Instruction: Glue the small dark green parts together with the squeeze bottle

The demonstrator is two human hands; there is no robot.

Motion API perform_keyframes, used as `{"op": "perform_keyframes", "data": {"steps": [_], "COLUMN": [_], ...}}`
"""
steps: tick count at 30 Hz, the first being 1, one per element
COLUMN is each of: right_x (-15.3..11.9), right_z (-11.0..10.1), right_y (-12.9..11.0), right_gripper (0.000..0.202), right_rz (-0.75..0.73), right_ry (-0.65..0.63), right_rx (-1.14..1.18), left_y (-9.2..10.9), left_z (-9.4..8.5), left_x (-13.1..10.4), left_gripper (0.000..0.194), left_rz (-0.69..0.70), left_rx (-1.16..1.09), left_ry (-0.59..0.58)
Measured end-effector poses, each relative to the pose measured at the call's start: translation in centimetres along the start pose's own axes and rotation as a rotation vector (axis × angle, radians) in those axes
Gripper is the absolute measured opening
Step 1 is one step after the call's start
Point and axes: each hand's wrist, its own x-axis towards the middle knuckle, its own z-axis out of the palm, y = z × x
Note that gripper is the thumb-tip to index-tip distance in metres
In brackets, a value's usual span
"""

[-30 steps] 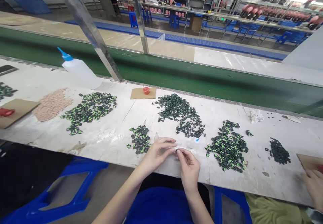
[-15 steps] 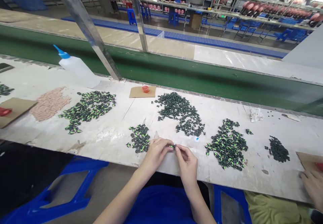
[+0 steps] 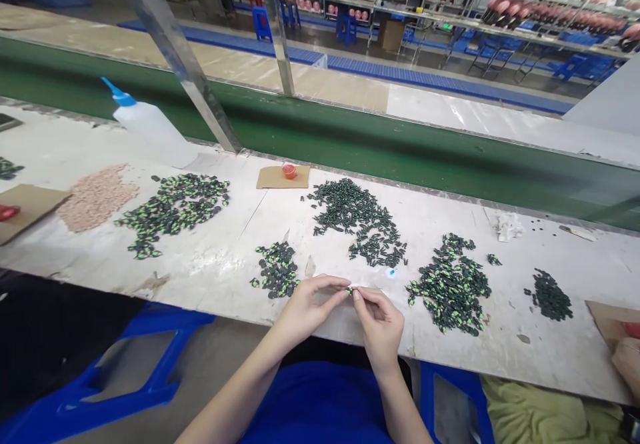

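Note:
Between the fingertips of both hands is a small dark green piece with a bright green patch [image 3: 350, 291]. My left hand [image 3: 311, 304] pinches it from the left, thumb and forefinger closed. From the other side my right hand [image 3: 379, 319] meets it with closed fingertips; its exact hold is partly hidden. Left of my hands lies a small pile of dark round pieces with green patches [image 3: 276, 269]. A heap of small dark green rod-like pieces [image 3: 353, 214] is spread out beyond them. To the right sits a larger pile of dark and bright green pieces [image 3: 453, 287].
A red cup [image 3: 289, 171] stands on cardboard [image 3: 267, 178] at the back. Further left are a white bottle [image 3: 155, 134], a mixed green pile [image 3: 175, 207] and pink pieces [image 3: 97, 197]. Rightward lie black pieces [image 3: 550, 295] and another person's hand [image 3: 627, 361].
Both my hands have shifted slightly right, still joined at the small piece, and the left fingers are more extended. The other person's hand at the right edge has moved right and down.

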Motion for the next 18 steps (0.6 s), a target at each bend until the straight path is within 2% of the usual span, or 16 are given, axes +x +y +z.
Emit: {"op": "perform_keyframes", "data": {"steps": [6, 12, 18], "right_x": [0.1, 0.3, 0.2], "right_z": [-0.4, -0.5, -0.7], "right_y": [0.0, -0.4, -1.0], "right_gripper": [0.006, 0.005, 0.011], "right_rz": [-0.105, -0.182, -0.374], "right_ry": [-0.035, -0.028, -0.036], "right_rx": [-0.028, -0.061, -0.140], "left_y": [0.9, 1.0, 1.0], "left_z": [-0.2, 0.1, 0.4], "left_x": [0.1, 0.0, -0.3], "left_gripper": [0.014, 0.013, 0.009], "left_rz": [-0.051, -0.059, -0.057], "left_rx": [-0.119, -0.174, -0.225], "left_ry": [-0.039, -0.020, 0.008]}}
